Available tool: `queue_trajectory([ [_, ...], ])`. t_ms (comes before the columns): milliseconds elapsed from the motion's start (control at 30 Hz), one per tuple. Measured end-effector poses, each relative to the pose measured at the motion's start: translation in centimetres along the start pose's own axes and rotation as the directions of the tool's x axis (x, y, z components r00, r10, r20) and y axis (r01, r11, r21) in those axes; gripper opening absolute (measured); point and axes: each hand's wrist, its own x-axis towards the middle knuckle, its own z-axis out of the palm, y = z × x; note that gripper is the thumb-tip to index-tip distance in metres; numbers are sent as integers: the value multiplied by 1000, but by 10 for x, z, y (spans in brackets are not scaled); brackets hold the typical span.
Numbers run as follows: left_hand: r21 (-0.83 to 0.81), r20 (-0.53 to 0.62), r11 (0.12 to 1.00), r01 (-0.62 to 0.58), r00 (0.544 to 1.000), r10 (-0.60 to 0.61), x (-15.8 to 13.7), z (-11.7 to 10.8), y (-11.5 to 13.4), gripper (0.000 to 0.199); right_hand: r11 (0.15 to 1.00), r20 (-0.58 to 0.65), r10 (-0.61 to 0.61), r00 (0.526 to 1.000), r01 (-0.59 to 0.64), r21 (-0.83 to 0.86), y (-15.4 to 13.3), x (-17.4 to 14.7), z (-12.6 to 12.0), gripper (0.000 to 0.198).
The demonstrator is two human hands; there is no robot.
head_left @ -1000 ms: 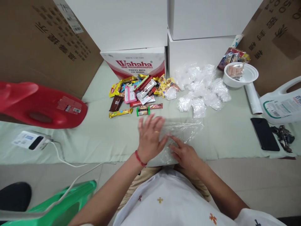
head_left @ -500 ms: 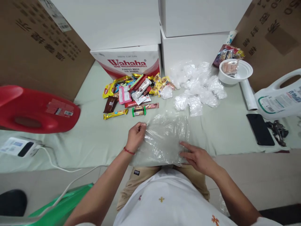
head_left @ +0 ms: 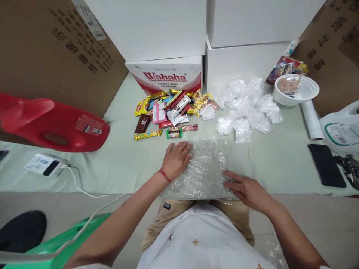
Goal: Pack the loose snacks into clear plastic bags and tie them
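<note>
A sheet of clear plastic film (head_left: pixel 206 168) lies spread over the near edge of the cloth-covered table, wrinkled and shiny. My left hand (head_left: pixel 177 158) rests on its left side, palm down with the fingers apart. On the right side of the film, my right hand (head_left: pixel 244 188) touches it with outstretched fingertips. Beyond the film sits a pile of wrapped snacks (head_left: pixel 168 110), with a small green-ended snack packet (head_left: pixel 174 133) closest to my left hand. Several crumpled clear plastic bundles (head_left: pixel 246 108) lie to the right of the snacks.
A red jug (head_left: pixel 56 125) and a white power bank (head_left: pixel 43 165) with a cable are at left. A white bowl (head_left: pixel 295 89), a film roll (head_left: pixel 312 119), a white bottle (head_left: pixel 343 129) and a black phone (head_left: pixel 327 165) stand right. Boxes (head_left: pixel 171 76) line the back.
My left hand has gone from pinching the film's left edge to lying spread on it. The right hand keeps touching the film. The view has shifted slightly.
</note>
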Motion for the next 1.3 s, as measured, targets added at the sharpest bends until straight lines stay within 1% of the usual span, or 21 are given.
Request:
queue_trajectory([
  [67, 40, 67, 999, 37, 997, -39, -4, 15, -14, 52, 998, 21, 21, 1000, -22, 51, 4, -15, -3, 40],
  [133, 64, 83, 998, 24, 996, -30, -14, 25, -24, 58, 992, 29, 27, 999, -30, 121, 8, -25, -8, 34],
  [200, 80, 73, 997, 2, 997, -8, -23, 29, -27, 63, 990, -39, 36, 999, -30, 139, 8, -19, -15, 31],
  [267, 91, 68, 996, -8, 998, 2, -28, 29, -25, 67, 999, -183, 31, 983, -22, 49, 3, 8, -22, 33],
  [300, 94, 69, 996, -10, 998, 3, -29, 28, -24, 67, 999, -261, 9, 965, -18, -32, 0, 29, -26, 36],
  [367, 91, 80, 996, -19, 997, 11, -29, 25, -24, 66, 976, -357, -72, 931, -8, -218, -3, 79, -33, 42],
  [433, 72, 99, 997, -40, 995, 33, -29, 21, -29, 64, 913, -347, -143, 927, -12, -409, 4, 129, -42, 47],
  [500, 45, 114, 997, -59, 992, 53, -31, 17, -39, 62, 836, -279, -154, 948, -26, -548, 24, 167, -56, 47],
  [567, 30, 109, 998, -64, 992, 60, -35, 14, -48, 60, 783, -287, -72, 955, -124, -610, 50, 189, -76, 45],
  [667, 31, 58, 998, -55, 997, 53, -41, 14, -56, 56, 722, -383, 70, 921, -312, -618, 74, 205, -110, 39],
  [733, 27, 30, 998, -53, 998, 53, -43, 15, -57, 56, 700, -405, 78, 911, -339, -628, 64, 218, -128, 37],
  [800, 23, 23, 998, -61, 998, 61, -43, 15, -56, 57, 715, -404, 10, 915, -289, -637, 34, 239, -136, 37],
  [867, 27, 28, 997, -68, 997, 67, -43, 14, -56, 56, 752, -353, -121, 928, -146, -643, -5, 272, -135, 35],
  [900, 30, 33, 997, -69, 997, 68, -43, 14, -56, 56, 758, -290, -211, 933, -30, -651, -23, 293, -133, 34],
  [933, 33, 37, 997, -69, 997, 68, -44, 14, -56, 56, 743, -210, -315, 925, 103, -662, -39, 316, -130, 35],
  [967, 35, 41, 997, -68, 997, 67, -44, 14, -57, 55, 710, -131, -410, 903, 225, -667, -51, 341, -128, 40],
  [1033, 37, 45, 997, -67, 997, 66, -44, 14, -57, 55, 640, 13, -500, 866, 380, -668, -65, 391, -125, 62],
  [1100, 36, 45, 997, -65, 997, 63, -44, 14, -58, 55, 587, 147, -474, 868, 436, -683, -68, 432, -124, 77],
  [1167, 32, 39, 998, -57, 998, 55, -44, 14, -58, 54, 533, 248, -367, 897, 420, -734, -69, 457, -122, 80],
  [1233, 26, 35, 998, -51, 998, 50, -44, 13, -58, 54, 462, 271, -292, 917, 384, -799, -71, 463, -117, 69],
  [1300, 19, 35, 998, -52, 998, 52, -44, 14, -58, 54, 410, 234, -308, 922, 350, -842, -76, 452, -112, 53],
])
